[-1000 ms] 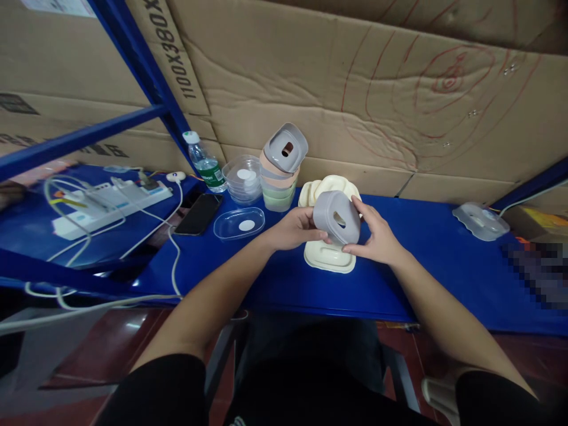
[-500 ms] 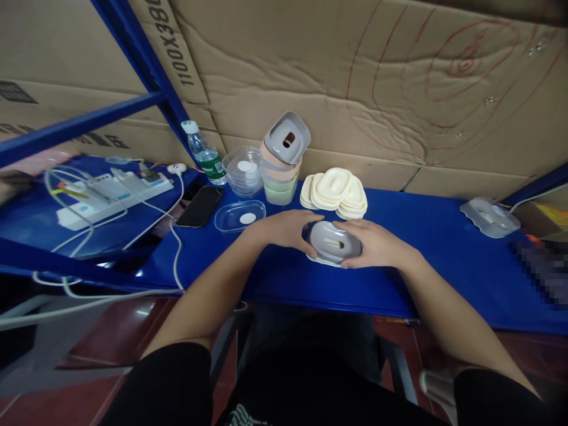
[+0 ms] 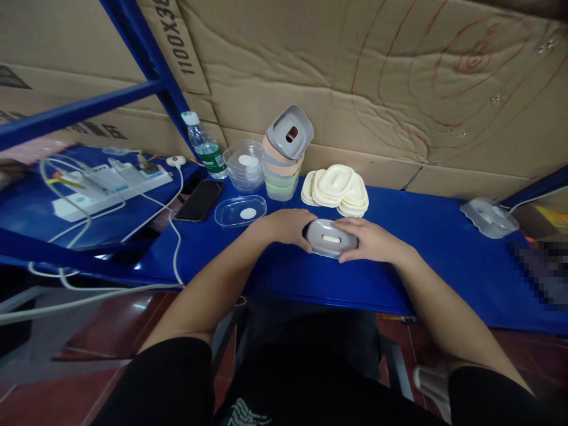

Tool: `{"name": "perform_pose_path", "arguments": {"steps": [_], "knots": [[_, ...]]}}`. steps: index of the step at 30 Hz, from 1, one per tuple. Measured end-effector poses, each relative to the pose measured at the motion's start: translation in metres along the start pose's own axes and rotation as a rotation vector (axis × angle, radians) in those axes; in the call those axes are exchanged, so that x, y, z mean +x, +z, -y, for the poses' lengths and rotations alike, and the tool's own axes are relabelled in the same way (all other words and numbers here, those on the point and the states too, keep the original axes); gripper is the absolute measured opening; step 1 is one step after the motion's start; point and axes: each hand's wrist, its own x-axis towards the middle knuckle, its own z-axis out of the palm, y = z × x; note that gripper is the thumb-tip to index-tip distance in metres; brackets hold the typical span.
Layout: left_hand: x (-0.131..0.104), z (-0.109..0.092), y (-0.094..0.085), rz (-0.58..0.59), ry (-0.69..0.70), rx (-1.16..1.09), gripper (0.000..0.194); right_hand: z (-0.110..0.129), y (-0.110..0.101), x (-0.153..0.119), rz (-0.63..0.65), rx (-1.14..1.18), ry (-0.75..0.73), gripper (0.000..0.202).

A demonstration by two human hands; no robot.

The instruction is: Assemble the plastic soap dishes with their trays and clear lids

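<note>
Between my hands is a grey plastic cover (image 3: 326, 229), oval with a central slot. A cream ridge fills the slot from below; the rest of the piece underneath is hidden. My left hand (image 3: 293, 226) grips its left end, and my right hand (image 3: 367, 239) closes on the right end with the thumb at the front. Just behind lie several overlapping cream plastic pieces (image 3: 336, 182) with raised ridges. Beyond my left hand stands a stack of grey, peach and green covers (image 3: 284, 168), the top one tilted. A clear shallow tray (image 3: 233, 214) with a white round label lies left of my left hand.
Nested clear trays (image 3: 237, 171) stand beside a water bottle (image 3: 208, 151). A phone (image 3: 199, 200) and a power strip (image 3: 113, 188) with cables lie on the left. A translucent plastic piece (image 3: 488, 216) is at the right. Cardboard (image 3: 310, 59) walls the back. Another person's hand (image 3: 11, 173) shows far left.
The grey cover has settled lower onto the cream piece, whose ridge is now centred in the slot and whose rim is no longer visible below. Both hands keep hold. The view has shifted slightly.
</note>
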Motion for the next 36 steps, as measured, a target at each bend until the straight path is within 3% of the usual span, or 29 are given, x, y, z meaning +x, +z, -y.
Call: {"name": "perform_pose_path", "arguments": {"steps": [4, 8, 12, 15, 21, 25, 28, 30, 33, 36], "knots": [[-0.009, 0.002, -0.015, -0.014, -0.238, 0.044, 0.090, -0.005, 0.003, 0.001, -0.007, -0.057, 0.065, 0.095], [-0.020, 0.012, -0.030, -0.101, -0.472, 0.177, 0.080, -0.006, 0.002, 0.001, 0.010, -0.043, 0.066, 0.093], [-0.026, 0.028, -0.038, -0.076, -0.605, 0.245, 0.079, -0.005, 0.001, 0.001, 0.018, -0.015, 0.073, 0.091], [-0.022, 0.037, -0.037, -0.056, -0.559, 0.164, 0.080, -0.005, 0.001, 0.001, 0.024, -0.002, 0.089, 0.092], [-0.006, 0.040, -0.021, -0.016, -0.312, -0.079, 0.073, -0.007, 0.002, 0.001, 0.015, 0.009, 0.086, 0.091], [-0.002, 0.032, -0.016, -0.053, -0.182, -0.062, 0.054, -0.007, 0.002, 0.001, 0.016, 0.021, 0.079, 0.091], [-0.006, 0.026, -0.021, -0.191, -0.267, 0.104, 0.030, -0.006, 0.001, 0.002, 0.021, 0.018, 0.081, 0.092], [-0.010, 0.024, -0.025, -0.248, -0.410, 0.167, 0.031, -0.006, 0.001, 0.002, 0.028, 0.009, 0.089, 0.093], [-0.012, 0.024, -0.024, -0.195, -0.545, 0.201, 0.048, -0.006, 0.002, 0.002, 0.031, 0.000, 0.097, 0.095], [-0.008, 0.024, -0.017, -0.074, -0.522, 0.204, 0.047, -0.009, 0.004, 0.002, 0.018, 0.008, 0.084, 0.092]]}}
